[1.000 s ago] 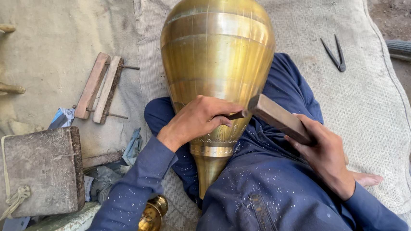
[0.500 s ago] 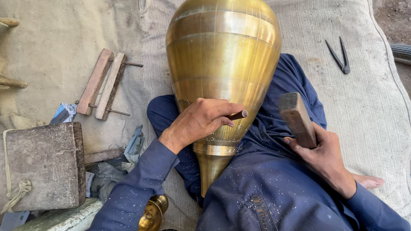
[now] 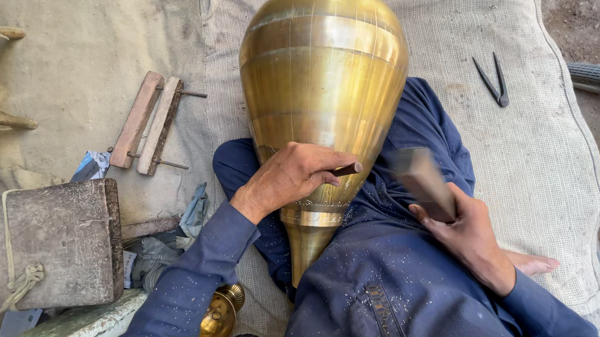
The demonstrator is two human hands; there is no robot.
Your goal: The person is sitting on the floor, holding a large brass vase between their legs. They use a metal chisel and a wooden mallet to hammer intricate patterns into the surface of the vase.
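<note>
A large brass vase (image 3: 326,82) lies across my lap, its narrow neck pointing toward me. My left hand (image 3: 290,176) rests on its lower body and grips a small dark chisel (image 3: 348,168), whose tip sticks out to the right against the brass. My right hand (image 3: 463,231) holds a wooden mallet block (image 3: 424,181), blurred and raised a short way right of the chisel's end. Both arms wear dark blue sleeves speckled with metal dust.
A woven sack cloth (image 3: 524,146) covers the ground. Black dividers (image 3: 492,81) lie at the right. Two wooden strips with nails (image 3: 149,123) lie at the left, above a weathered wooden block (image 3: 45,242). A small brass piece (image 3: 219,315) sits by my left elbow.
The mallet struck near the chisel a second ago, then swung away to the right, and now sits closer to the chisel again. My left hand stayed on the vase.
</note>
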